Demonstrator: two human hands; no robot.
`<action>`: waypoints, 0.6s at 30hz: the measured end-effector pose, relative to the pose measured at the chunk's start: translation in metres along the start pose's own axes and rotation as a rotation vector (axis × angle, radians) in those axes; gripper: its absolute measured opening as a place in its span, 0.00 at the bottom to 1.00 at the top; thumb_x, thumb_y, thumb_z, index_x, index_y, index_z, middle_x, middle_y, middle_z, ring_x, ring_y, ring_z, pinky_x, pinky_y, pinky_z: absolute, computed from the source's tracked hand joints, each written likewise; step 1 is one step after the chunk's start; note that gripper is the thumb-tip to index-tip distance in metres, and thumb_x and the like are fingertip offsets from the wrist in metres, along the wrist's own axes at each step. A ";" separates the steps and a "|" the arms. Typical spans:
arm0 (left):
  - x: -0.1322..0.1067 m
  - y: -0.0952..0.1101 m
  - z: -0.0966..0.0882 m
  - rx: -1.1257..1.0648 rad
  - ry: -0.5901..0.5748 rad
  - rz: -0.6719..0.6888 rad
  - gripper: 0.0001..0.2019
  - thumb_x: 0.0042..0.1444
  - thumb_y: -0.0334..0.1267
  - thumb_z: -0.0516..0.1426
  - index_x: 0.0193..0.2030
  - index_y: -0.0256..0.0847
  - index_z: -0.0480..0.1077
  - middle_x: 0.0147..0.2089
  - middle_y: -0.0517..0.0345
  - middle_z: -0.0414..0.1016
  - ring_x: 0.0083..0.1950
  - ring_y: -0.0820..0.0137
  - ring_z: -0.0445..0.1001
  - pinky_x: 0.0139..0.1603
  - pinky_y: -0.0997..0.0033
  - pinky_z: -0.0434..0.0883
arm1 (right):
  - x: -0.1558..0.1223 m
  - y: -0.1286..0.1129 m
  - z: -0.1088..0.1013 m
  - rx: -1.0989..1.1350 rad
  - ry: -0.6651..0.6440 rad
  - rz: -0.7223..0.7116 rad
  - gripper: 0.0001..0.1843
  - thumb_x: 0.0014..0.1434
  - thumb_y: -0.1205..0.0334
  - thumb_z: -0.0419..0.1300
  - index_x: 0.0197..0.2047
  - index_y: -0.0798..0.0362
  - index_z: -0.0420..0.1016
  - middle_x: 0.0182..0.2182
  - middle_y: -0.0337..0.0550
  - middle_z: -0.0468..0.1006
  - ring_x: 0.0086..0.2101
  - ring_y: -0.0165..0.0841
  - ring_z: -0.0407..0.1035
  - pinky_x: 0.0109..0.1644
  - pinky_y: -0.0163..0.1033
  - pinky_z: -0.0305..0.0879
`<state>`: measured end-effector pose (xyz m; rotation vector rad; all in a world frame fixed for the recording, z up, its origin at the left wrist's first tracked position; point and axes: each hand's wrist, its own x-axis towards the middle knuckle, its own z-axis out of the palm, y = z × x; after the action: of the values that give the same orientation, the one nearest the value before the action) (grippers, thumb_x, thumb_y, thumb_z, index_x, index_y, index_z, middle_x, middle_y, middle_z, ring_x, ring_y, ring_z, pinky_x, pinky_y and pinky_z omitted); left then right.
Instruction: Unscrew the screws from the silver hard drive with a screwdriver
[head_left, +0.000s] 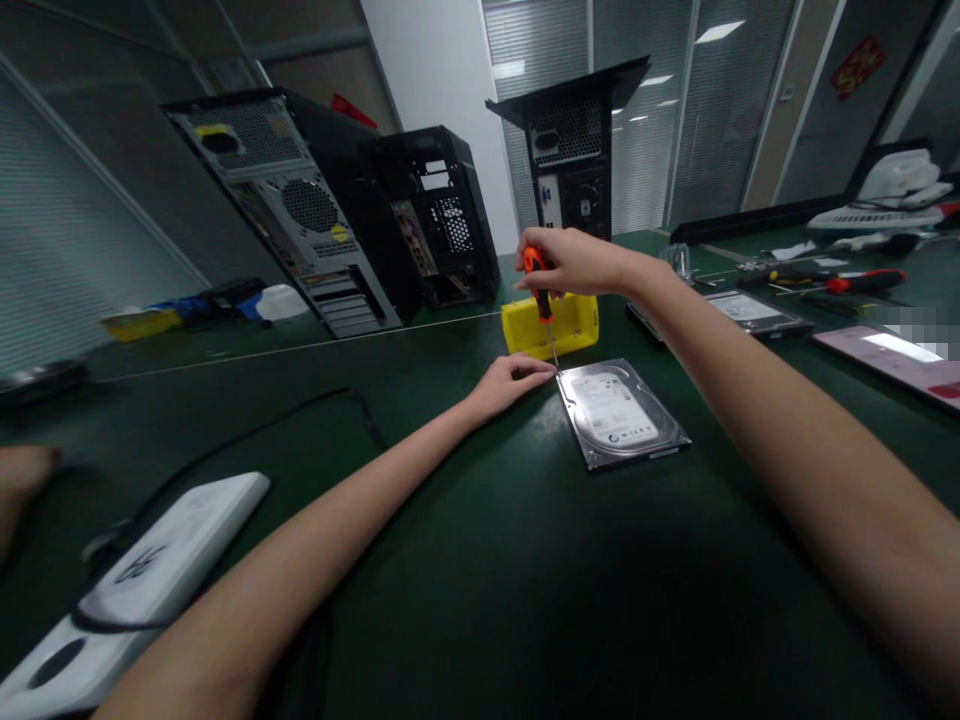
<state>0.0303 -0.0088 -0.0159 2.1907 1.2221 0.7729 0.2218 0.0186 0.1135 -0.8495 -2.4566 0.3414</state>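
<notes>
A silver hard drive (616, 410) with a white label lies flat on the green table. My right hand (559, 262) is wrapped round the orange and black handle of a screwdriver (536, 268), held nearly upright with its tip down at the drive's far left corner. Beside that tip, the thumb and fingers of my left hand (511, 384) close together against the same corner. Exactly what they pinch is too small to make out. Just behind the drive stands a yellow plastic tray (566, 328), partly hidden by the screwdriver and my right hand.
Computer cases (300, 200) stand at the back. To the right lie another hard drive (750, 312), pliers (862, 282) and a pink phone-like slab (900, 365). At left, a white power strip (169, 560) with a black cable lies near another person's hand (22, 480).
</notes>
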 end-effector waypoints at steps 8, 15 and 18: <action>0.001 0.000 0.000 0.007 0.001 -0.004 0.13 0.56 0.42 0.56 0.44 0.39 0.75 0.46 0.51 0.76 0.46 0.66 0.72 0.49 0.64 0.68 | 0.001 0.001 0.002 -0.003 0.017 -0.007 0.16 0.55 0.58 0.58 0.45 0.57 0.66 0.37 0.45 0.72 0.27 0.25 0.66 0.29 0.34 0.65; 0.001 -0.002 0.001 0.000 0.005 0.006 0.14 0.56 0.42 0.56 0.44 0.39 0.75 0.46 0.50 0.76 0.46 0.66 0.72 0.49 0.64 0.68 | 0.001 0.002 0.002 -0.009 0.008 -0.020 0.16 0.55 0.58 0.58 0.45 0.58 0.66 0.37 0.45 0.72 0.26 0.24 0.66 0.28 0.33 0.65; 0.001 -0.002 0.001 0.004 0.011 -0.003 0.13 0.56 0.42 0.56 0.44 0.39 0.75 0.46 0.51 0.76 0.46 0.66 0.72 0.49 0.64 0.68 | 0.001 0.002 0.002 -0.016 0.004 -0.017 0.16 0.55 0.59 0.58 0.45 0.58 0.66 0.37 0.45 0.72 0.26 0.24 0.66 0.28 0.33 0.65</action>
<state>0.0301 -0.0073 -0.0177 2.1906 1.2332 0.7830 0.2205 0.0208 0.1113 -0.8354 -2.4645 0.3136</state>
